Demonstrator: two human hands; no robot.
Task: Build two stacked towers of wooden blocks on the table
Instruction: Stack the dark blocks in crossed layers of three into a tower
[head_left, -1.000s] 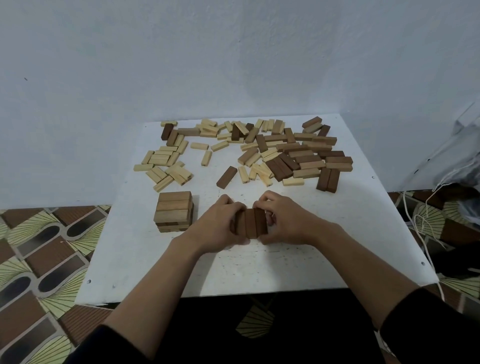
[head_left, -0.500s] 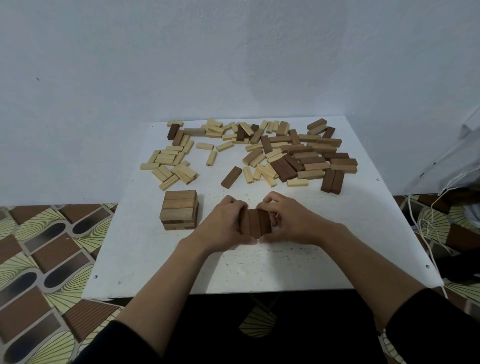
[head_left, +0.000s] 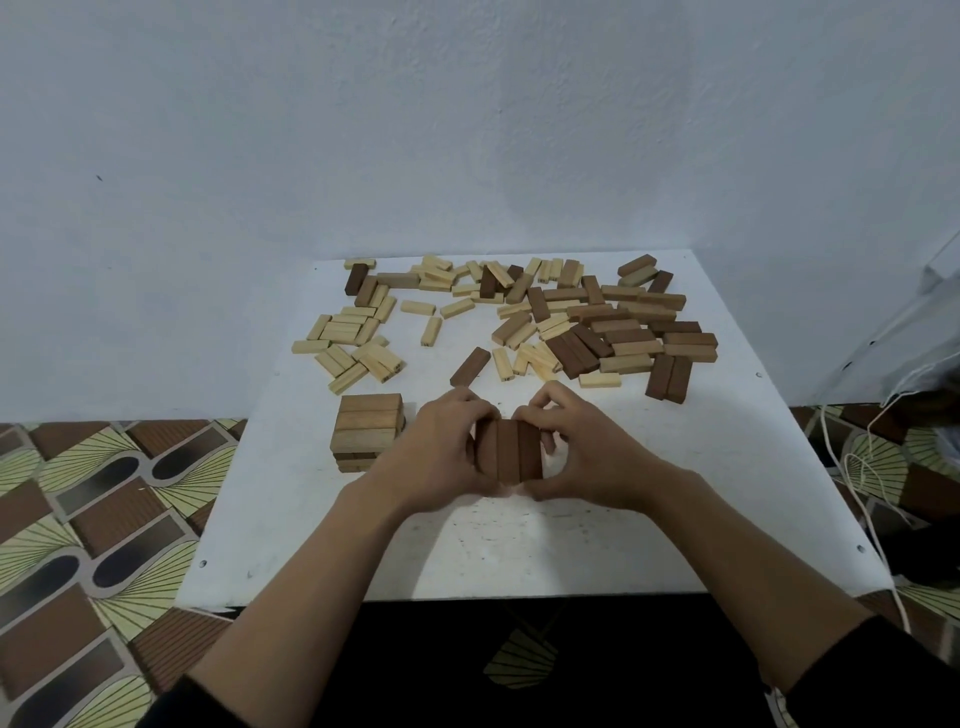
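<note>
Row of three dark blocks (head_left: 511, 450), laid side by side with long faces touching, is recorded near the middle of the tabletop (head_left: 519, 551), somewhat toward its near edge.

Left hand (head_left: 434, 449): curled against the row's left flank, with the fingers bent over the far end. Right hand (head_left: 584, 454): curled against the right flank in the same way, thumb at the near end, fingertips at the far end. The row is thus gripped from both sides. Whether more layers lie beneath the row cannot be told, as the flanks are covered by the hands.

Stack of tan blocks (head_left: 366, 428): several layers are noted, with the top blocks running left to right. It stands toward the left edge, just beside the left hand. Contact between the two cannot be judged.

Loose blocks (head_left: 623, 332) are spread over the far half of the tabletop, the pale ones mostly toward the far left corner and the brown and dark ones toward the far right corner. A single dark block (head_left: 470, 366) lies slanted just beyond the hands, apart from the rest. A pair of dark blocks (head_left: 670, 376) lies side by side toward the right edge.

Patterned floor (head_left: 78, 519) is seen past the left edge.
</note>
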